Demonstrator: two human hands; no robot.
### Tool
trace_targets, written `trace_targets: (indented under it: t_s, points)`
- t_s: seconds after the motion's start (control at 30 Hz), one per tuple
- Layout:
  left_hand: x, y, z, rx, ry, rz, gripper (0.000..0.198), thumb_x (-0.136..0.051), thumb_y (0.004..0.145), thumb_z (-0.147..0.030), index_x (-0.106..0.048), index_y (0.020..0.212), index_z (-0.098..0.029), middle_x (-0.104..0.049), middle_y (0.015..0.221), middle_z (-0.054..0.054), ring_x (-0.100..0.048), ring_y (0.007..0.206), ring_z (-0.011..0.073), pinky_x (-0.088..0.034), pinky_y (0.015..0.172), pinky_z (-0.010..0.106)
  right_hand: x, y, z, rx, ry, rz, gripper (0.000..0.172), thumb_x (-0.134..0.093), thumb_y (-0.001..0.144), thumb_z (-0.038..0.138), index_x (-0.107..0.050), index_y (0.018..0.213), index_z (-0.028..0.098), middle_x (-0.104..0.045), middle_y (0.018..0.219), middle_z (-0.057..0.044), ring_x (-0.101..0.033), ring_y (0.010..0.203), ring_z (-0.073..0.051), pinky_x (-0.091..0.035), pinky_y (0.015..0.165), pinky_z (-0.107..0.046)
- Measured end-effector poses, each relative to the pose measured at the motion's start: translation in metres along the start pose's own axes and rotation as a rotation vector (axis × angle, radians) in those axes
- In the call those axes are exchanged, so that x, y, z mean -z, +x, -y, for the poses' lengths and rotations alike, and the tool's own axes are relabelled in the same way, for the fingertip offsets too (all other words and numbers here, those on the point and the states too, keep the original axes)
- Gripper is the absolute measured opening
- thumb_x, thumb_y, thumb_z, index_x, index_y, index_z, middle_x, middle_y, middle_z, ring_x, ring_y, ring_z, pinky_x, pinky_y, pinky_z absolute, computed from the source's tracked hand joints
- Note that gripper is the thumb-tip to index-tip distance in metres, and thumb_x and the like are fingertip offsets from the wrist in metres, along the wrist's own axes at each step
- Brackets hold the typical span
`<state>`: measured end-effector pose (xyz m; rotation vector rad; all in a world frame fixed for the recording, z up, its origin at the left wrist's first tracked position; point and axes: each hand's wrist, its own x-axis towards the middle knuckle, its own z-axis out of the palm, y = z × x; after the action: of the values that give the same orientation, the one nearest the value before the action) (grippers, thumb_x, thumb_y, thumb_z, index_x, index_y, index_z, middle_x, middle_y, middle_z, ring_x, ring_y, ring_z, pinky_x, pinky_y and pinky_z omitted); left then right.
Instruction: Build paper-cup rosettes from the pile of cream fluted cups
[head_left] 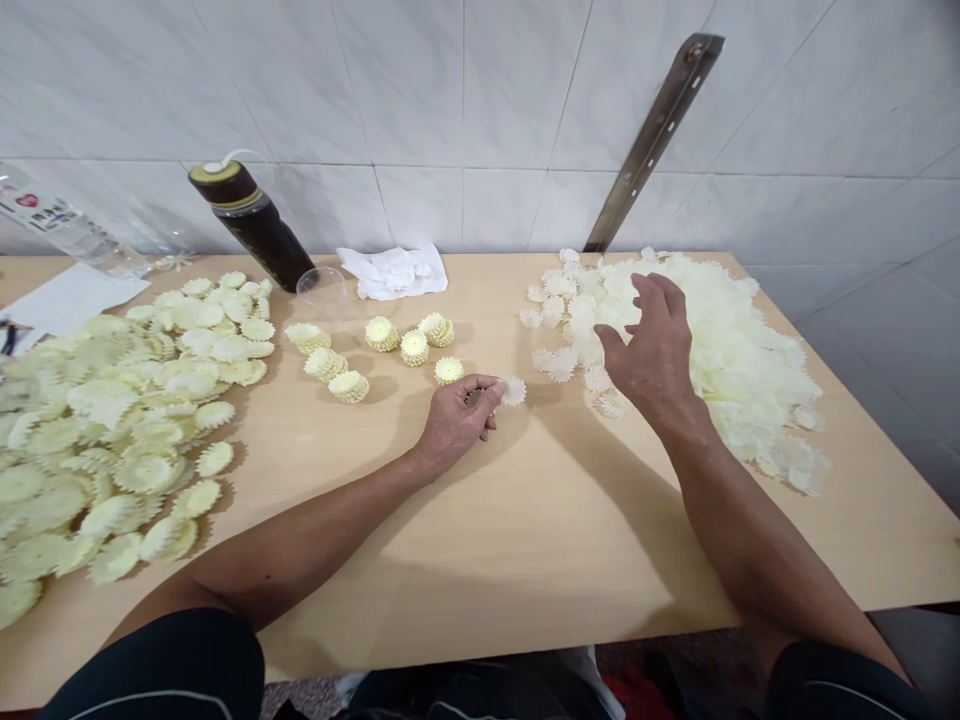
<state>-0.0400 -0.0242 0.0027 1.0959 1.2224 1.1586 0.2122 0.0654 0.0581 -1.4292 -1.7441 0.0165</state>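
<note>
My left hand [459, 418] rests on the wooden table [525, 520], its fingers pinched on a small white serrated petal piece [514, 391]. My right hand [649, 345] hovers with fingers spread over the near edge of a big heap of white petal pieces [735, 350] at the right. Several assembled pale-yellow flower stacks [382, 333] stand in the middle, just beyond my left hand. A wide pile of yellowish serrated discs [112, 430] covers the left of the table.
A dark bottle [255, 225] leans against the tiled wall at the back, with a clear plastic cup [321, 287] and a white cloth [394, 270] beside it. A metal bar [652, 135] leans on the wall. A plastic bottle [67, 228] and paper [67, 300] lie far left.
</note>
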Motion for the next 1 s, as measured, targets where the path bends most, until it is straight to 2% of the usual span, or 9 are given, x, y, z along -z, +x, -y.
trace_targets:
  t_s: [0.07,0.2,0.27,0.43,0.53,0.63,0.7,0.83,1.0]
  points:
    - [0.000,0.000,0.001,-0.006,0.019,-0.002,0.044,-0.077,0.087,-0.059,-0.077,0.098,-0.015,-0.064,0.062,-0.001,-0.057,0.048,0.0107,-0.047,0.042,0.021,0.001,-0.005,0.010,0.022,0.018,0.091,0.042,-0.066,0.097,0.045,-0.070,0.130,0.019,-0.067,0.139,-0.020,-0.073,0.102,-0.030,-0.063,0.081,-0.046]
    - [0.001,0.000,0.003,-0.045,0.080,-0.005,0.041,-0.076,0.089,-0.057,-0.078,0.097,-0.016,-0.064,0.063,-0.001,-0.058,0.049,0.0111,-0.048,0.043,0.021,-0.010,-0.032,0.045,0.011,0.203,0.588,0.035,-0.069,0.098,0.050,-0.076,0.115,0.020,-0.081,0.106,-0.012,-0.075,0.083,-0.024,-0.058,0.071,-0.036]
    - [0.001,0.000,0.003,-0.066,0.103,0.007,0.040,-0.074,0.091,-0.056,-0.078,0.096,-0.017,-0.065,0.062,-0.001,-0.058,0.049,0.0111,-0.048,0.043,0.021,-0.018,-0.044,0.056,0.041,0.239,0.695,0.027,-0.075,0.095,0.045,-0.078,0.108,0.021,-0.082,0.099,-0.008,-0.074,0.079,-0.022,-0.055,0.071,-0.034]
    - [0.002,0.001,0.000,-0.047,0.057,0.022,0.044,-0.075,0.091,-0.056,-0.076,0.105,-0.015,-0.064,0.062,-0.001,-0.058,0.048,0.0110,-0.048,0.044,0.021,-0.024,-0.040,0.045,0.013,0.211,0.643,0.011,-0.070,0.095,0.028,-0.079,0.091,0.023,-0.080,0.082,-0.003,-0.073,0.077,-0.022,-0.053,0.076,-0.034]
    - [0.001,0.002,0.001,-0.012,0.009,0.079,0.046,-0.075,0.091,-0.049,-0.069,0.119,-0.014,-0.066,0.066,-0.001,-0.062,0.051,0.0118,-0.051,0.047,0.022,-0.012,-0.021,0.024,0.041,0.035,0.443,0.020,-0.062,0.097,0.023,-0.080,0.106,0.021,-0.081,0.108,-0.011,-0.075,0.090,-0.027,-0.056,0.088,-0.042]
    - [-0.003,0.001,0.004,0.001,-0.062,0.157,0.047,-0.076,0.087,-0.038,-0.064,0.126,-0.016,-0.073,0.088,0.004,-0.075,0.071,0.0166,-0.059,0.059,0.025,-0.001,-0.009,0.011,0.056,-0.093,0.259,0.041,-0.057,0.097,0.022,-0.071,0.135,0.017,-0.066,0.145,-0.020,-0.074,0.099,-0.031,-0.057,0.094,-0.049]
    - [-0.005,0.001,0.005,-0.006,-0.096,0.160,0.048,-0.077,0.085,-0.036,-0.062,0.126,-0.016,-0.074,0.099,0.006,-0.079,0.084,0.0202,-0.063,0.068,0.028,0.000,-0.009,0.013,0.030,-0.083,0.215,0.043,-0.057,0.098,0.025,-0.068,0.138,0.017,-0.065,0.145,-0.021,-0.074,0.091,-0.029,-0.057,0.092,-0.049]
    - [-0.003,0.005,0.008,-0.028,-0.084,0.103,0.045,-0.079,0.086,-0.042,-0.064,0.118,-0.015,-0.076,0.090,0.005,-0.077,0.072,0.0182,-0.063,0.067,0.030,-0.012,-0.024,0.032,-0.032,0.152,0.401,0.023,-0.062,0.100,0.037,-0.077,0.108,0.021,-0.080,0.104,-0.010,-0.071,0.078,-0.022,-0.057,0.080,-0.038]
    - [0.003,0.007,0.008,-0.066,-0.013,0.057,0.041,-0.080,0.088,-0.053,-0.068,0.103,-0.016,-0.075,0.078,0.003,-0.071,0.055,0.0140,-0.054,0.054,0.023,-0.026,-0.044,0.050,-0.083,0.431,0.725,0.033,-0.064,0.100,0.052,-0.075,0.102,0.020,-0.079,0.092,-0.006,-0.069,0.077,-0.018,-0.054,0.068,-0.030]
